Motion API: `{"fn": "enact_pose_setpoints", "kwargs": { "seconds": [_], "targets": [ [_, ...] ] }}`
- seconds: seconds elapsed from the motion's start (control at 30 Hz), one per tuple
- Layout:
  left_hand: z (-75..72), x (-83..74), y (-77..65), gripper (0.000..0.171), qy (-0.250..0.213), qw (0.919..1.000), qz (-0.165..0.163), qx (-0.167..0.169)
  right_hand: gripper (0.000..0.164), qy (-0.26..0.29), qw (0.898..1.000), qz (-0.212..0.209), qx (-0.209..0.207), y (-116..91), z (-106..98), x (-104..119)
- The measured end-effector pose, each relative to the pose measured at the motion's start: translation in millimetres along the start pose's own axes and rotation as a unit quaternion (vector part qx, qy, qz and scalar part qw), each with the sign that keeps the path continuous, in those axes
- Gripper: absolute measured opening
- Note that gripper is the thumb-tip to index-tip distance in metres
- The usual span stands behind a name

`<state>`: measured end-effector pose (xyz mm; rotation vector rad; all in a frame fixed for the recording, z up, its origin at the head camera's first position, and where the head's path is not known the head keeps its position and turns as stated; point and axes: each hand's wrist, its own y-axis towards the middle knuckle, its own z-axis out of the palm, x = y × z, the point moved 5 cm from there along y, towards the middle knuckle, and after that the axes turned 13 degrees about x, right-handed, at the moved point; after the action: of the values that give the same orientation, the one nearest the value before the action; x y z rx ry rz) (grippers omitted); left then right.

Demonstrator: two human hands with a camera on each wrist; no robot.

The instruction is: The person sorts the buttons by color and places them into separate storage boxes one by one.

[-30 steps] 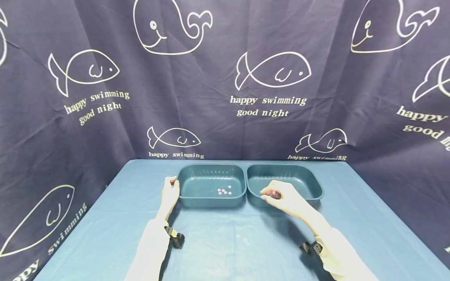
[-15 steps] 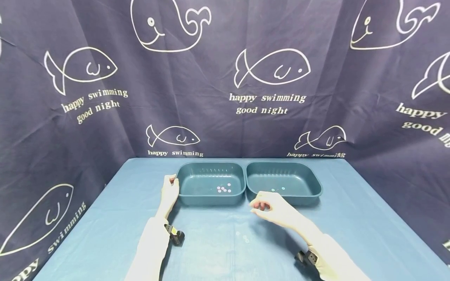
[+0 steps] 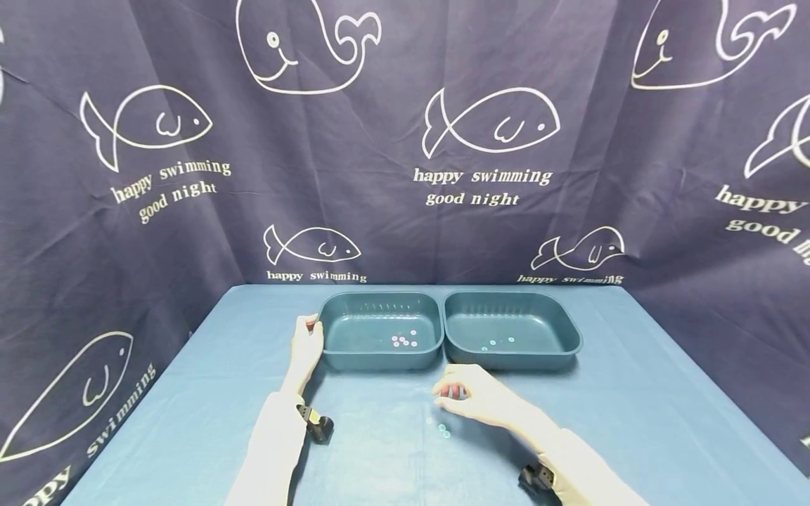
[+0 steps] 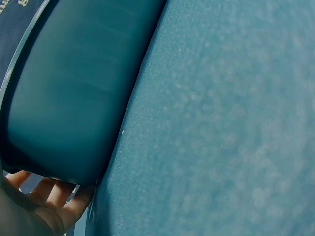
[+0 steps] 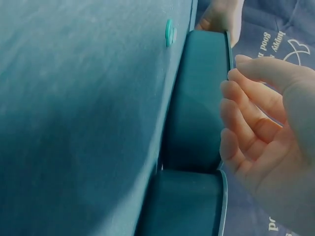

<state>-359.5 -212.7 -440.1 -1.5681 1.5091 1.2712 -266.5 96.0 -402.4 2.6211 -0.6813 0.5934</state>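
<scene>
My left hand (image 3: 306, 346) holds the left end of the left teal bin (image 3: 382, 361). In the left wrist view its fingers (image 4: 59, 194) press against the end wall; the thumb's full position is hidden. Over the table in front of the bins hovers my right hand (image 3: 477, 397), fingers loosely bent and thumb apart, nothing seen between them. Just beyond its fingertips lie two small green button-like discs (image 3: 442, 427) and a pale one (image 3: 429, 421). Several pink discs (image 3: 405, 343) are inside the left bin. Three green discs (image 3: 493, 343) are in the right teal bin (image 3: 515, 360).
Both bins stand side by side near the back of the blue-covered table (image 3: 380, 457). A dark curtain (image 3: 392, 140) printed with fish hangs behind and at the sides. Each wrist carries a small black camera (image 3: 319, 427).
My right hand has moved from over the right bin leftward and back toward me, uncovering green discs in that bin. The left hand stays at the left bin's end.
</scene>
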Motion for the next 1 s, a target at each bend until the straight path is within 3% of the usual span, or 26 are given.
{"fn": "enact_pose_setpoints", "kwargs": {
  "seconds": [0.4, 0.6, 1.0],
  "targets": [
    [1.0, 2.5, -4.7, 0.027, -0.012, 0.9999, 0.001, 0.003, 0.01, 0.016, 0.999, 0.02, 0.022, 5, 11, -2],
    [0.5, 3.7, -2.8, 0.026, -0.01, 0.9999, -0.004, 0.005, 0.01, -0.008, 0.998, 0.043, 0.045, 6, 16, -8],
    [-0.3, -0.6, -1.0, 0.026, -0.003, 1.0, 0.007, 0.004, 0.006, -0.047, 0.994, 0.025, 0.095, 11, 22, -3]
  ]
}}
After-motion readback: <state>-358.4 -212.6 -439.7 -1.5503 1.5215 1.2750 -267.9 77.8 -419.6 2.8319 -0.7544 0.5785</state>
